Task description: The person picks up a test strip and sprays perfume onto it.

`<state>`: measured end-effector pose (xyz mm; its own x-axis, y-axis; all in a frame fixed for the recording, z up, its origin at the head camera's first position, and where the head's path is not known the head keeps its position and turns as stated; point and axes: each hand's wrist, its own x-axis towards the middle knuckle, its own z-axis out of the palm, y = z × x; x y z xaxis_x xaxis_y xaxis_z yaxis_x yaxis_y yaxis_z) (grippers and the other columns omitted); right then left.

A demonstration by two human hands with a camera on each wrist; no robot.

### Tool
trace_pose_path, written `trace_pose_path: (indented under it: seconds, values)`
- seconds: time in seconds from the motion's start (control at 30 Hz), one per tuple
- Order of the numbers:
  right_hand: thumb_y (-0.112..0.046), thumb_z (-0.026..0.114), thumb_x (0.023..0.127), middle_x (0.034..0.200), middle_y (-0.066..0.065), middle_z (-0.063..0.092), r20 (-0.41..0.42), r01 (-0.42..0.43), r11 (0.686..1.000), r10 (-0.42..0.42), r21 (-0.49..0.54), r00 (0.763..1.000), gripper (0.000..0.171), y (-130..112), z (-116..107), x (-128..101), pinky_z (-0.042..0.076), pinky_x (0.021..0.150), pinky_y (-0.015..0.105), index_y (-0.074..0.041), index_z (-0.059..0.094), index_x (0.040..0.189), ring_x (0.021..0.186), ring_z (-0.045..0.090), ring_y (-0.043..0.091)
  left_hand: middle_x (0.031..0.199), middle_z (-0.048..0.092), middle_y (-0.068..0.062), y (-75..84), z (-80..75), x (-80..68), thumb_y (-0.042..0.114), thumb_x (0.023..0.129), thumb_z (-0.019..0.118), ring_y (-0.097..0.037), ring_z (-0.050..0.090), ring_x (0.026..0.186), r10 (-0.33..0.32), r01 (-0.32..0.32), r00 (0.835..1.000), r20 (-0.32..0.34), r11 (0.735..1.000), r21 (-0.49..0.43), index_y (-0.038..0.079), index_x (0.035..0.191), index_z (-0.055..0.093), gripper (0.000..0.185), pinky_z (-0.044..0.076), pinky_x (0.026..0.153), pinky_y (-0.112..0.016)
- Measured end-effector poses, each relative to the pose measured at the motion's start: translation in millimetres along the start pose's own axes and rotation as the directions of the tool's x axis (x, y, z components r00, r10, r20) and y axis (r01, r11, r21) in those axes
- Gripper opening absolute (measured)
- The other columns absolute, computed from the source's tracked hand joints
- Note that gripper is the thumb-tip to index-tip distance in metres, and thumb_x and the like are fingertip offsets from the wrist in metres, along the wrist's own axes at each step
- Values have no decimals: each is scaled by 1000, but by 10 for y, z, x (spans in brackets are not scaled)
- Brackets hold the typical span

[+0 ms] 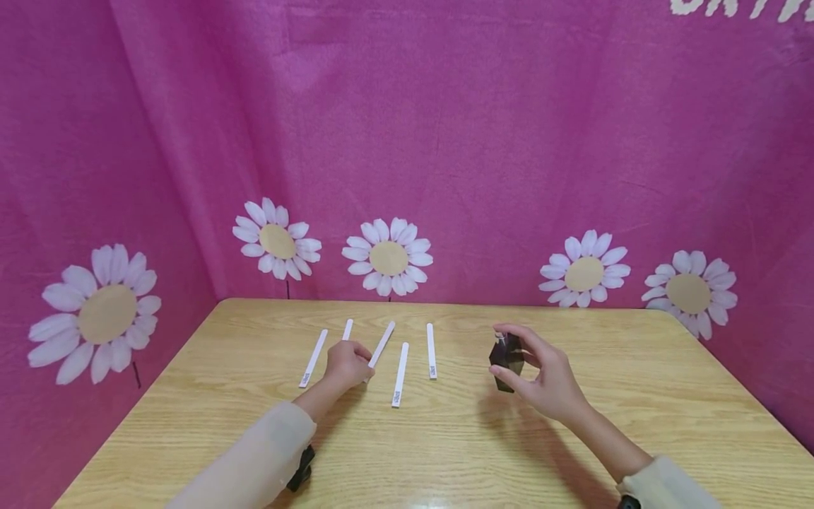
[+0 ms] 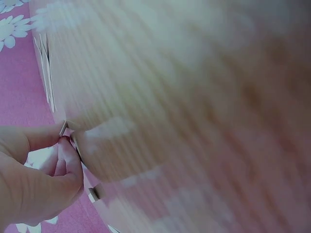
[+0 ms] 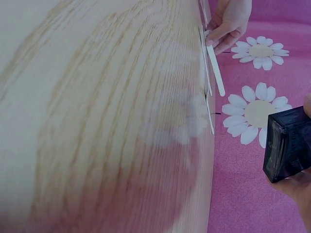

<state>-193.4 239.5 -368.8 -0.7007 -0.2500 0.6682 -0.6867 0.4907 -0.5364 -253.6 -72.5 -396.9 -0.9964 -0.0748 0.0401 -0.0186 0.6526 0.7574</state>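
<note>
Both hands busy over the bench
Left hand pinches the near end of one white strip — four more strips lie alongside. Right hand grips a small dark bottle just above the wood, pink daisy cloth behind.

You are sitting at a staged recording booth rather than a lived-in room. A magenta fabric backdrop printed with white daisies hangs on three sides of you and closes off whatever lies behind it. White lettering shows at its top right corner, cut off by the frame. The only furniture you have is a light wood-grain worktop, pushed right up against the cloth.
</note>
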Motion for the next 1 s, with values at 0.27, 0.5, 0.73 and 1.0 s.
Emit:
trace_pose_path:
  seconds: [0.27, 0.5, 0.73, 1.0]
  values:
    - [1, 79, 74, 108, 5, 67, 0, 3, 1000, -3, 13, 1000, 58, 12, 15, 7, 58, 83, 16, -7, 57, 127, 90, 61, -2, 72, 68, -9, -5, -30, -33, -2, 70, 75, -15, 58, 71, 9, -8, 999, 36, 1000, -23, -1, 81, 73, 11, 46, 57, -17]
    - [1, 79, 74, 107, 4, 66, 4, 12, 1000, -12, 14, 1000, 57, 12, 37, 15, 59, 83, 18, -4, 57, 126, 90, 61, -1, 76, 72, -8, -19, -78, -85, 2, 70, 77, -12, 59, 72, -14, 20, 997, 80, 997, -76, 1, 84, 74, 14, 49, 64, -19]
    - [0, 79, 74, 103, 7, 68, 13, 17, 1000, -17, 12, 1000, 57, -21, 75, 32, 59, 83, 17, -5, 57, 126, 88, 61, -1, 73, 72, -14, -73, -107, -154, -9, 73, 72, -12, 66, 59, -56, 105, 986, 157, 940, -324, -9, 88, 69, 15, 63, 61, -29]
    - [-3, 80, 75, 115, 5, 67, 21, 10, 1000, -10, -3, 1000, 57, -22, 116, 57, 58, 84, 17, -11, 58, 127, 96, 60, -2, 76, 73, -16, -65, -156, -239, -8, 76, 70, -15, 70, 66, -35, 114, 978, 208, 918, -381, -11, 91, 66, 16, 64, 68, -34]
